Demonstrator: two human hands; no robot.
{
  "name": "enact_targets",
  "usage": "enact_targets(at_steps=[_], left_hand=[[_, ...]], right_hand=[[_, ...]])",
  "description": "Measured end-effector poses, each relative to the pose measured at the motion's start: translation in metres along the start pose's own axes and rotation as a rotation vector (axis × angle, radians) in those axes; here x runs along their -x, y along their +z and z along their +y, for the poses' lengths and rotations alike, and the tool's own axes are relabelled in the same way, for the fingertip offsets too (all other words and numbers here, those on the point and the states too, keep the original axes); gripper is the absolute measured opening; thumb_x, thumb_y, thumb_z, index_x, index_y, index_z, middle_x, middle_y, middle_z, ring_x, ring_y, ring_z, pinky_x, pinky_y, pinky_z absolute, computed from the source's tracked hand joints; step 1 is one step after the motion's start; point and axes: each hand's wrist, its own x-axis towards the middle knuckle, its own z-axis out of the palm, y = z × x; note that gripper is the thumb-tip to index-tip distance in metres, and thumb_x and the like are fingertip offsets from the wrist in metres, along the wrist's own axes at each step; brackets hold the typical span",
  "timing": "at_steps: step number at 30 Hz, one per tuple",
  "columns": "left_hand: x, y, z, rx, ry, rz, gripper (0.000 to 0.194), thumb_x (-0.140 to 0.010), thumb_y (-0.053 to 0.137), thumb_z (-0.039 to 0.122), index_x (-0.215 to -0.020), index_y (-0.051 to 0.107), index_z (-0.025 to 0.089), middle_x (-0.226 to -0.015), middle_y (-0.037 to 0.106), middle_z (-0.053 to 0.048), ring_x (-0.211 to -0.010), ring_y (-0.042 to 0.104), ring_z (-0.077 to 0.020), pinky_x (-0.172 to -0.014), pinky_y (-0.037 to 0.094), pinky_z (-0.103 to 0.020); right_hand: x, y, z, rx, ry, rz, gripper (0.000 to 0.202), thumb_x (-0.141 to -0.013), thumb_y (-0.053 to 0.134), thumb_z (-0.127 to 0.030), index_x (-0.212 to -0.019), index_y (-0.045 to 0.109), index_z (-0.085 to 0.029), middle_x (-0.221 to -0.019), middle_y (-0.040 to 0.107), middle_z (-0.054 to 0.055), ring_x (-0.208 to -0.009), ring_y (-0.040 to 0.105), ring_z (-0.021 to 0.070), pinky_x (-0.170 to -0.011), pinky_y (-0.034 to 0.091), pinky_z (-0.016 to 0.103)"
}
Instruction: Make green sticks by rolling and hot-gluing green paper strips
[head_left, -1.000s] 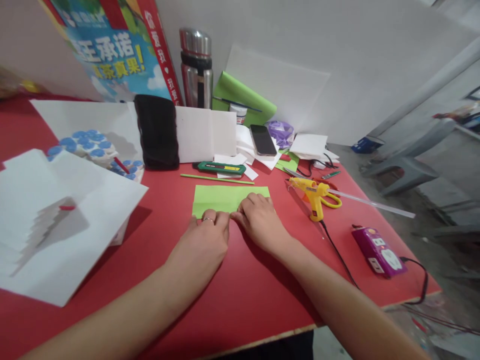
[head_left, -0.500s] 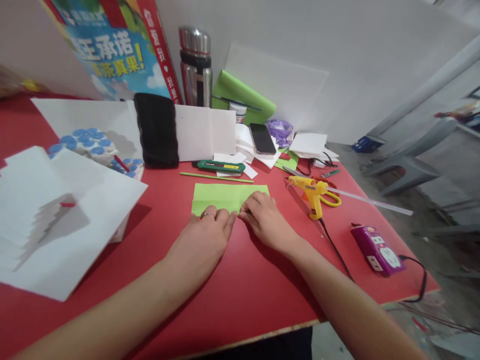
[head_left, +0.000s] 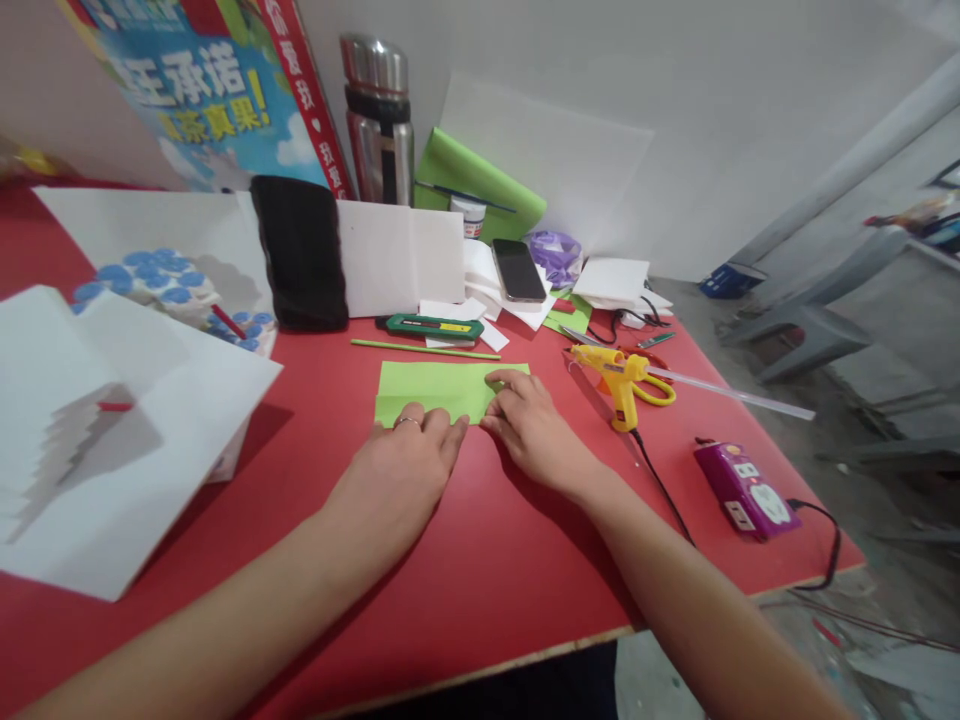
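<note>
A light green sheet of paper (head_left: 442, 380) lies on the red table, with a crease running along it. My left hand (head_left: 405, 465), a ring on one finger, grips its near edge at the left with fingers closed and bent. At the near right part of the sheet, my right hand (head_left: 531, 428) has its thumb and fingertips closed on the edge, while its index finger reaches forward onto the paper. The fingertips partly hide that near edge. Just beyond the sheet lies a thin green paper stick (head_left: 425, 349), and behind it a green utility knife (head_left: 431, 328).
To the right are a yellow glue gun (head_left: 619, 375) with its cord, scissors (head_left: 654, 388) and a purple power socket (head_left: 746, 492). White folded card (head_left: 187, 400) stands at the left. A black case (head_left: 300, 255), a steel flask (head_left: 379, 120) and a phone (head_left: 519, 270) are at the back.
My right index finger has stretched forward over the paper from its bent position. My left hand keeps its place on the near edge. The whole view has shifted slightly.
</note>
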Motion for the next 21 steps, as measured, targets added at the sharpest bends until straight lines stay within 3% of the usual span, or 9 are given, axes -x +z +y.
enact_targets(at_steps=[21], left_hand=[[-0.0013,-0.0056,0.0036,0.005,-0.011,-0.038,0.066,-0.097,0.041,0.005,-0.161,0.041,0.023,-0.114,0.062,-0.015,-0.105,0.058,-0.0319,-0.070,0.054,-0.039]], right_hand=[[-0.0012,-0.0050,0.0026,0.049,0.060,-0.040,0.017,-0.101,0.056,-0.026,-0.087,0.062,-0.019,-0.164,0.042,0.015,-0.139,0.041,0.0367,-0.107,0.042,0.061]])
